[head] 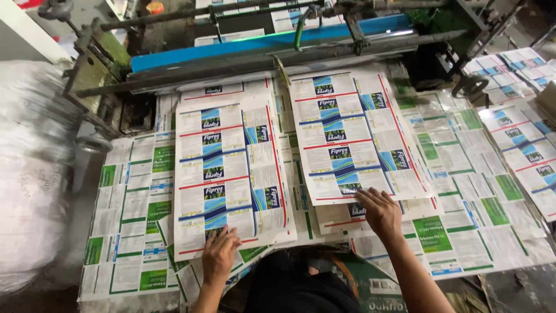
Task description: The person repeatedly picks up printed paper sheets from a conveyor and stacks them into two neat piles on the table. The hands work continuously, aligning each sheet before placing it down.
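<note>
The left hand (219,255) lies flat, fingers spread, pressing on the near edge of the left stack of printed sheets (229,168); it grasps nothing. The right hand (379,211) likewise rests palm down, fingers extended, on the near edge of the right stack of printed sheets (353,136); its grip is released too.

Both stacks carry white panels with blue bands and red border lines. The left stack extends from the hand toward the far edge of the delivery table (509,255), with its near corners overhanging the layer beneath. The right stack lies just beside it, set farther back and slightly skewed, its near edge under the right fingertips.

Under both stacks, green-and-white printed sheets (136,220) cover the table to its left and right edges. Along the far edge runs the machine's blue bar (272,43) with dark rollers. A white sack (32,174) stands off the left edge. More blue-printed sheets (524,145) lie at the far right corner.
</note>
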